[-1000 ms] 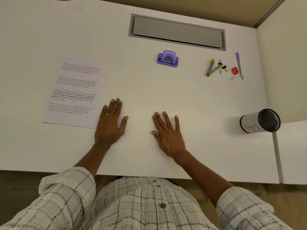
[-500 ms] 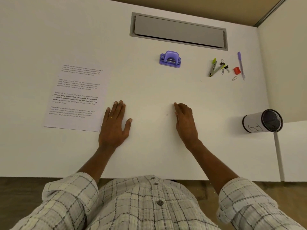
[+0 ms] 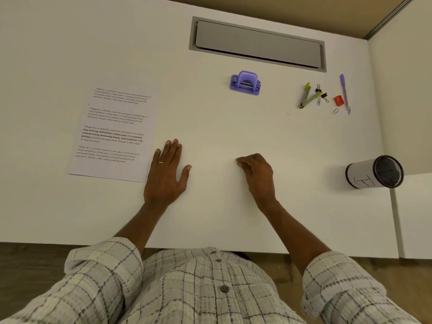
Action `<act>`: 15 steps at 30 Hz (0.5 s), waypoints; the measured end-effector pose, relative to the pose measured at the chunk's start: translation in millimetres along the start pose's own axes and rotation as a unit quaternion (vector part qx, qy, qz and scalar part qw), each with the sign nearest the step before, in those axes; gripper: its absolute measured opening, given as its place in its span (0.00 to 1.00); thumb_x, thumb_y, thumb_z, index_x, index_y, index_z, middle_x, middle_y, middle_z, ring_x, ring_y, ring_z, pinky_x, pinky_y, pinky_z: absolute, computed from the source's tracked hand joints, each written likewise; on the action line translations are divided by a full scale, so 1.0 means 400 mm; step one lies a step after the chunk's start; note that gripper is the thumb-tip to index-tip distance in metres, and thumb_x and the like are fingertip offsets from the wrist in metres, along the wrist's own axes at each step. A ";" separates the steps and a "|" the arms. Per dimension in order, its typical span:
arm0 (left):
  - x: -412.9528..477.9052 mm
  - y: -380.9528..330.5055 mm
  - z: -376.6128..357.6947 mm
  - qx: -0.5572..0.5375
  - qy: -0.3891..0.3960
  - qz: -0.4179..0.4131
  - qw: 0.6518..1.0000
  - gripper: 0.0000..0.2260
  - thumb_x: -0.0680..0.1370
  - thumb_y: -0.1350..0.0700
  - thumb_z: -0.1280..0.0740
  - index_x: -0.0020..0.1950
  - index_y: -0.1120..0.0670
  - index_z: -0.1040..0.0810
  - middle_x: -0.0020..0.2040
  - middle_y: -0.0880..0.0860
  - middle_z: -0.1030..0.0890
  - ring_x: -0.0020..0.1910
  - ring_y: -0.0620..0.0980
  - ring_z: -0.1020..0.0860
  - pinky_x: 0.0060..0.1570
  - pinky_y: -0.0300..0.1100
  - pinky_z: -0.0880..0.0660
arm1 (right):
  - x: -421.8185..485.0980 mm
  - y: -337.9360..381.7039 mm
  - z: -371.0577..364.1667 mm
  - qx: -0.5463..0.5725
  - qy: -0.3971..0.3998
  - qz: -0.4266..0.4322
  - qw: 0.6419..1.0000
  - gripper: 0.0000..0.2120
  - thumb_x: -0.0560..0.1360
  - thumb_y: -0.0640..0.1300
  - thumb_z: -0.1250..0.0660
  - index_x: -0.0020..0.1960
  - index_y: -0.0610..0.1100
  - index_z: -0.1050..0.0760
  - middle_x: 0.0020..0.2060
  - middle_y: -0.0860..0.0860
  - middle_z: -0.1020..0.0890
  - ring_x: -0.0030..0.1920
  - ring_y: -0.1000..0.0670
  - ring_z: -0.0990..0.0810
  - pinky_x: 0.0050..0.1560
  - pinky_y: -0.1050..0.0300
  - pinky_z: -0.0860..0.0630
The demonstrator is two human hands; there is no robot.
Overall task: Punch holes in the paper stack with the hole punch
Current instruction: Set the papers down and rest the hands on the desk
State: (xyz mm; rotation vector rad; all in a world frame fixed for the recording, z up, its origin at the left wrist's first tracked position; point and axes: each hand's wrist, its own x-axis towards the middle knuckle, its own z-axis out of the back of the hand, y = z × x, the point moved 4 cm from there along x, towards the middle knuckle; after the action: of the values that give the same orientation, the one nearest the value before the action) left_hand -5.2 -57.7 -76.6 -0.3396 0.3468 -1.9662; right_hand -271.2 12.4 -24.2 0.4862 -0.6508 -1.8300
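Left hand point(image 3: 166, 174) is laid flat, fingers straight, at the near right corner of the paper stack point(image 3: 112, 134). Right hand point(image 3: 257, 174) is curled, nothing held. Farther back, the hole punch point(image 3: 245, 81) is seen on the desk point(image 3: 210, 118), untouched.

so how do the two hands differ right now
The left hand lies flat, fingers straight, beside the paper stack; the right hand has its fingers curled. The left hand wears a ring; the right hand shows none. Both are over the desk, holding nothing.
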 end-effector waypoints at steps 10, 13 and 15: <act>-0.004 -0.004 0.007 -0.003 0.010 0.001 1.000 0.30 0.85 0.44 0.44 0.84 0.57 0.44 0.85 0.52 0.44 0.85 0.49 0.49 0.83 0.54 0.46 | 0.074 0.001 0.006 -0.127 -0.005 -0.043 0.991 0.09 0.79 0.32 0.39 0.51 0.40 0.21 0.44 0.46 0.21 0.45 0.47 0.25 0.42 0.59 0.31; -0.003 -0.002 0.008 0.001 0.019 0.004 1.000 0.31 0.85 0.43 0.45 0.84 0.56 0.46 0.85 0.52 0.45 0.85 0.48 0.50 0.83 0.53 0.47 | 0.103 -0.024 0.050 0.197 -0.029 -0.282 0.939 0.09 0.79 0.33 0.37 0.48 0.40 0.19 0.39 0.49 0.21 0.38 0.52 0.25 0.38 0.65 0.30; -0.001 0.000 0.007 0.006 0.023 0.004 1.000 0.31 0.85 0.43 0.46 0.84 0.56 0.46 0.85 0.52 0.46 0.85 0.48 0.51 0.83 0.53 0.47 | 0.107 -0.014 0.085 0.475 -0.036 -0.366 0.799 0.06 0.80 0.32 0.35 0.46 0.38 0.20 0.38 0.48 0.23 0.37 0.52 0.25 0.38 0.65 0.23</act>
State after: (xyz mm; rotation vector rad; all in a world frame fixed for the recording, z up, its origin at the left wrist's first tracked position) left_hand -3.8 -57.5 -74.0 -0.2843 0.3645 -1.9702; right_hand -310.2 -19.6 -2.5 1.5068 -1.6190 -2.1106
